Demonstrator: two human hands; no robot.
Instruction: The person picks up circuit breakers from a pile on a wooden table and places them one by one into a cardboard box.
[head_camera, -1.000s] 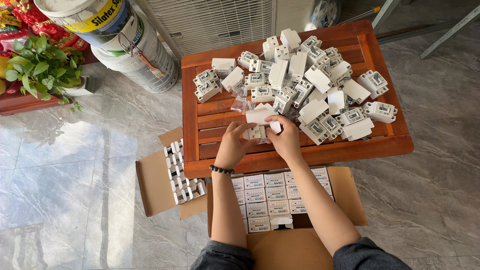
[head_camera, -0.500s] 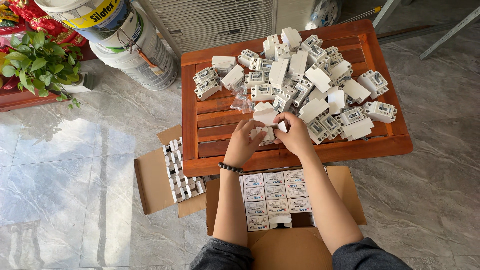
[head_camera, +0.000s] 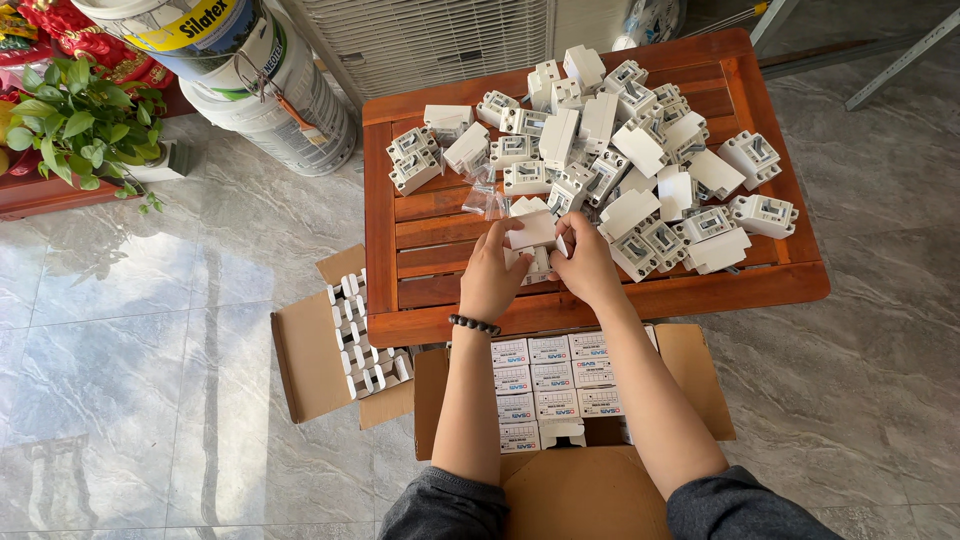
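My left hand (head_camera: 492, 277) and my right hand (head_camera: 589, 263) hold one small white box (head_camera: 533, 231) between them, just above the near part of a red wooden table (head_camera: 410, 250). A white breaker-like device (head_camera: 540, 264) sits under the box between my palms. A dark bead bracelet (head_camera: 473, 324) circles my left wrist. Beyond my hands lies a heap of several white devices (head_camera: 610, 160). Small clear plastic bags (head_camera: 487, 200) lie on the table just past my left hand.
An open cardboard carton (head_camera: 690, 375) with rows of small white boxes stands on the floor below my arms. A second open carton (head_camera: 310, 355) holding white parts lies to its left. Paint buckets (head_camera: 270, 90), a potted plant (head_camera: 70, 130) and a ventilation grille (head_camera: 430, 40) are at the back.
Both hands have stayed at the table's near edge, turning and working the small white box between them. Nothing else has moved.
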